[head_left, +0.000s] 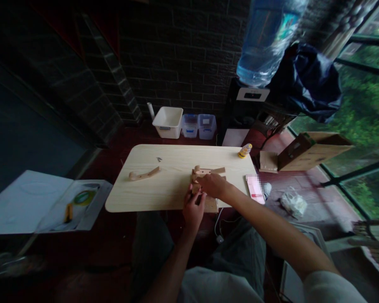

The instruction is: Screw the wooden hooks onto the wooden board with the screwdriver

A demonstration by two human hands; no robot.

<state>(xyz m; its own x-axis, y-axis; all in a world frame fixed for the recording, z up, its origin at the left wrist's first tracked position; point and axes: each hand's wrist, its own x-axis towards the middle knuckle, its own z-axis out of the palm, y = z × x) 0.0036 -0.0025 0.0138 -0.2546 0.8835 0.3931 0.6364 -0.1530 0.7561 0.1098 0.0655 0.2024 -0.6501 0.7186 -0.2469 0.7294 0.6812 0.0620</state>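
Observation:
Wooden pieces (205, 170) lie together near the front right of a pale table (164, 195). Over them is my right hand (213, 185), its fingers bent down and pressed onto the wood. Just in front, my left hand (194, 206) has thumb and fingers closed at the near side of the same pieces; what they pinch is too small to name. A perforated wooden block (211, 205) shows at the table's front edge, beneath my right wrist. One separate curved wooden piece (144, 174) lies at the left, with a small grey metal item (159, 159) behind it.
A bottle with a yellow cap (245, 151) stands at the back right corner. At the right edge lies a pink item (254, 188). Beyond the table are white and clear bins (168, 122), a water dispenser (240, 113) and a cardboard box (309, 153). An open white case (82, 204) is left.

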